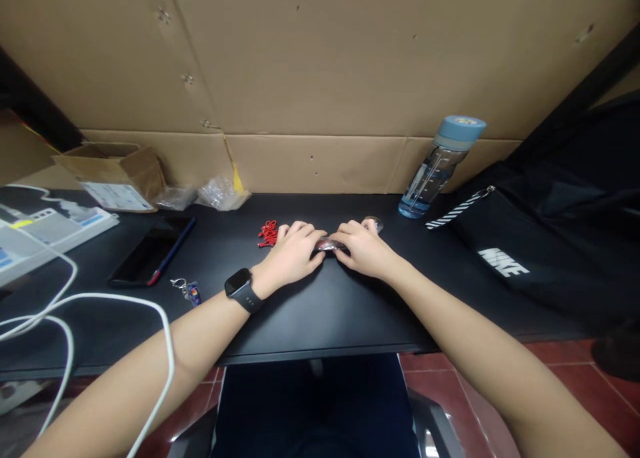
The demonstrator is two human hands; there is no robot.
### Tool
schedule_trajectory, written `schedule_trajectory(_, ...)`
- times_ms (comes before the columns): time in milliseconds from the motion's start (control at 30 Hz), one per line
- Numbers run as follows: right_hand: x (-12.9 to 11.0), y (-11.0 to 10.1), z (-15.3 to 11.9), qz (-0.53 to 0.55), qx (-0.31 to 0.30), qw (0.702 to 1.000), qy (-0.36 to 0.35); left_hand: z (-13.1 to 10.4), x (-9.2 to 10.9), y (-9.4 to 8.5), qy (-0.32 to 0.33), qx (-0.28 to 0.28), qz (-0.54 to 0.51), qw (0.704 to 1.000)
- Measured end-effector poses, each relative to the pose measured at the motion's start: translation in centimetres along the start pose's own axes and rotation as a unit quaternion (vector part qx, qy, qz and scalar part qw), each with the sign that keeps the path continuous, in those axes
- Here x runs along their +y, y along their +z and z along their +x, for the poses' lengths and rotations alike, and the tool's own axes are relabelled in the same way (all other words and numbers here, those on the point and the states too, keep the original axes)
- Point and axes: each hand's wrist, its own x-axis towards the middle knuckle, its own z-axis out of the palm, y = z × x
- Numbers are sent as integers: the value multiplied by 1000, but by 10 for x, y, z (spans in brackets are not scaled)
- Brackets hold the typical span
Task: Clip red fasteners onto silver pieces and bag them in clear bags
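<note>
My left hand (293,253) and my right hand (363,248) meet at the middle of the black desk (310,311), knuckles up. Both pinch a small shiny clear packet (327,245) with something dark red inside, held just above the desk. A small heap of red clips (269,233) lies just left of my left hand. A small clear round piece (374,223) sits behind my right hand. A black smartwatch (243,289) is on my left wrist.
A blue-capped water bottle (440,168) stands at the back right beside a black bag (530,245). On the left lie a phone (143,258) with a pen (173,250), a keyring (187,290), white cables (65,305), a cardboard box (113,171) and plastic bags (217,193).
</note>
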Motion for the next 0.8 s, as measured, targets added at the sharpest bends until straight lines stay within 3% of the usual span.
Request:
schedule_trajectory(267,8,1,1,87,51,995,11,4,-4,-1,-16,50,-58,997)
schedule_trajectory(433,13,-1,4,194,120,972,51,4,-4,-6,-50,77,-127,988)
schedule_trajectory(533,15,-3,4,240,127,961,48,4,-5,-9,-43,87,-135,986)
schedule_trajectory(700,13,-9,1,216,132,966,56,6,-10,-12,-58,107,-106,987)
schedule_trajectory(800,11,-14,0,195,131,969,76,8,-28,-22,-83,122,-67,987)
